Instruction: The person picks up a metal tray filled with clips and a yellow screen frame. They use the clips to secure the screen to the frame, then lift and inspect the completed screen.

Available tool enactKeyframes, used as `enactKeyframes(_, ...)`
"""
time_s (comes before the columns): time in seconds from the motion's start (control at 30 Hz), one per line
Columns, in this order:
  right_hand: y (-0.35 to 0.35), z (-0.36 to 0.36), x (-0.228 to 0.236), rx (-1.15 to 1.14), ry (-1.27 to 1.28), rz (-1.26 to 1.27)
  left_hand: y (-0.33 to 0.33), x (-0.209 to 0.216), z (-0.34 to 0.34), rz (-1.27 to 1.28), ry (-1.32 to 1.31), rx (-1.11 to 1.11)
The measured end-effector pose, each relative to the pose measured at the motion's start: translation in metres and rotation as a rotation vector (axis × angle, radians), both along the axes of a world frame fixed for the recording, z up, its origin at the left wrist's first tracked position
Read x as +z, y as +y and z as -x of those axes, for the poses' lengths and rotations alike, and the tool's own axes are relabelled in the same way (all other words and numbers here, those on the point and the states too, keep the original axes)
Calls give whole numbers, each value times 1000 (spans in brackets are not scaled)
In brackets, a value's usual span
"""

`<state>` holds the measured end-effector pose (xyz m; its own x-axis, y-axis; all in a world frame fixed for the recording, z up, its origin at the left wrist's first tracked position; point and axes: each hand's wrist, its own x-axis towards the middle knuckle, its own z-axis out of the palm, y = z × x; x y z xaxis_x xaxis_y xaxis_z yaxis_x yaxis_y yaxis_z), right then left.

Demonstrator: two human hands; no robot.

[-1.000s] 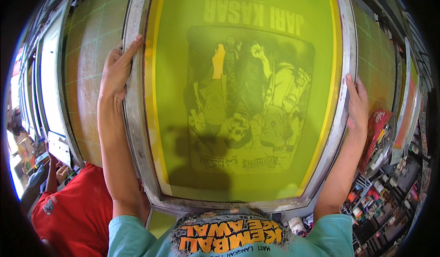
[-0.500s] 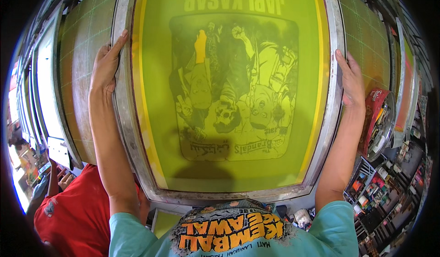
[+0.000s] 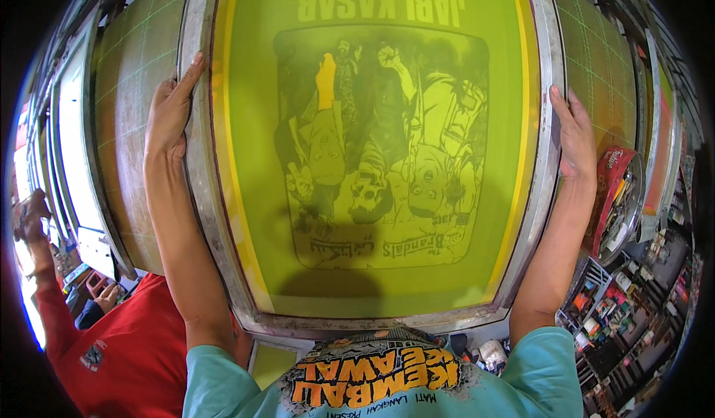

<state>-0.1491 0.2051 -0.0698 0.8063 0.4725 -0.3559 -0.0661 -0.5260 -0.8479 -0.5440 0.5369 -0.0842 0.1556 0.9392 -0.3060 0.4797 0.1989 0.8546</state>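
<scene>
A large screen printing frame (image 3: 223,217) fills the middle of the view. Its yellow-green mesh (image 3: 342,295) carries an upside-down stencil picture of figures and lettering, with one small orange patch on it. My left hand (image 3: 170,112) is closed around the frame's left side rail, thumb lying along the rail. On the opposite rail, my right hand (image 3: 575,131) grips with its thumb on top. The fingers of both hands are partly hidden behind the frame. What lies under the mesh cannot be made out.
Gridded printing boards (image 3: 138,120) stand on both sides. At the right is a round red tin (image 3: 612,187) holding small tools. A person in a red shirt (image 3: 134,351) is close by at the lower left. Shelves of coloured containers (image 3: 611,314) stand at lower right.
The frame has shifted slightly toward me, its near edge a little lower, with both hands still on it. The person in red has raised an arm at the left.
</scene>
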Motion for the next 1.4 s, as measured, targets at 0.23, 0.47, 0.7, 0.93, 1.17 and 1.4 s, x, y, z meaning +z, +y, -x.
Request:
enactKeyframes(0.23,-3,-3,-4,-31,-5,15,-48,92,-40,-329,372,-1466)
enactKeyframes(0.47,1,3,2,-11,85,-52,-110,52,-83,-517,398,-1882)
enactKeyframes(0.7,-2,1,-3,-17,-13,-24,-141,42,-106,-705,220,-1771)
enactKeyframes(0.93,-12,-14,-14,45,-65,28,-94,81,-78,-393,-131,-1720)
enactKeyframes(1.17,8,-19,8,303,-272,147,7,-4,8,17,2,-118)
enactKeyframes(1.4,10,-37,-31,262,-452,-163,-7,8,-9,71,26,-58)
